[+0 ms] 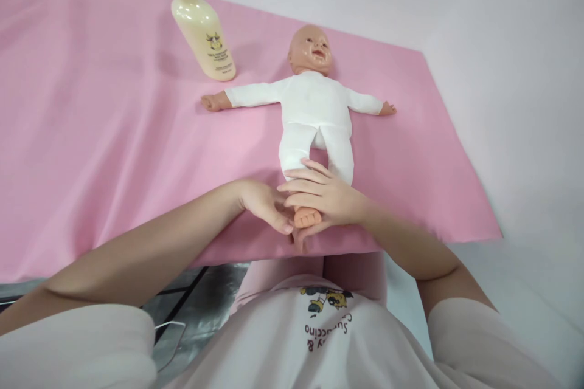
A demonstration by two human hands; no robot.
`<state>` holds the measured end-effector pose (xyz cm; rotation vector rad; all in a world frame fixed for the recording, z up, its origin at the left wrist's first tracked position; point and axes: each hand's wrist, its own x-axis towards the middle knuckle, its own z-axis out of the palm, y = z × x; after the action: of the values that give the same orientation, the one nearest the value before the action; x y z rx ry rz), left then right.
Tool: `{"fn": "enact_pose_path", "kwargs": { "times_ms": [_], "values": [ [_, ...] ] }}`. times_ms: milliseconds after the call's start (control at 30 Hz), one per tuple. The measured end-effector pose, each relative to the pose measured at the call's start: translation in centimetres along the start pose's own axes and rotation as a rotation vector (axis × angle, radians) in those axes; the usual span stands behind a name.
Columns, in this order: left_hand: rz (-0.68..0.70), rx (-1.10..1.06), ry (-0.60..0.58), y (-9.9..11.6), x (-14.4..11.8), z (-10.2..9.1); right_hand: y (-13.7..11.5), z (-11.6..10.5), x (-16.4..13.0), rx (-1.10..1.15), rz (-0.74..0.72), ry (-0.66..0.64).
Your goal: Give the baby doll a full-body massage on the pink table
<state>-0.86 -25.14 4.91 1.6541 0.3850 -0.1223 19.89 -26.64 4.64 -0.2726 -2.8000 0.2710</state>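
the soft baby doll in a white cloth suit point(314, 112) lies face up on the pink sheet over the worktop point(114, 152). the left hand point(264, 203) and right hand point(326, 197) wrap its bare plastic foot point(306, 217), fingers closed on it. a hard pull might drag the doll off the near edge; the cream pump bottle point(203, 27) stands well apart.
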Motion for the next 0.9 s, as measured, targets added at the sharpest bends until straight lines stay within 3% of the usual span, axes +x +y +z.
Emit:
{"fn": "enact_pose_path", "kwargs": {
  "times_ms": [133,267,467,800,900],
  "values": [
    [-0.032,-0.209,-0.301,2.3,0.3,-0.2,-0.1,-0.1,0.1,-0.006,-0.017,-0.011],
    [0.014,-0.418,-0.395,3.9,0.6,-0.4,-0.2,0.0,0.1,-0.019,-0.022,-0.034],
    [0.010,-0.417,-0.558,2.6,0.6,-0.6,-0.1,0.3,-0.1,-0.018,-0.020,-0.029],
    [0.020,-0.455,-0.545,1.6,0.5,-0.6,-0.1,0.6,-0.3,0.055,0.009,0.002],
    [0.053,-0.532,-0.479,0.4,0.4,-0.6,0.1,0.8,-0.4,0.080,0.024,0.024]
  ]
}}
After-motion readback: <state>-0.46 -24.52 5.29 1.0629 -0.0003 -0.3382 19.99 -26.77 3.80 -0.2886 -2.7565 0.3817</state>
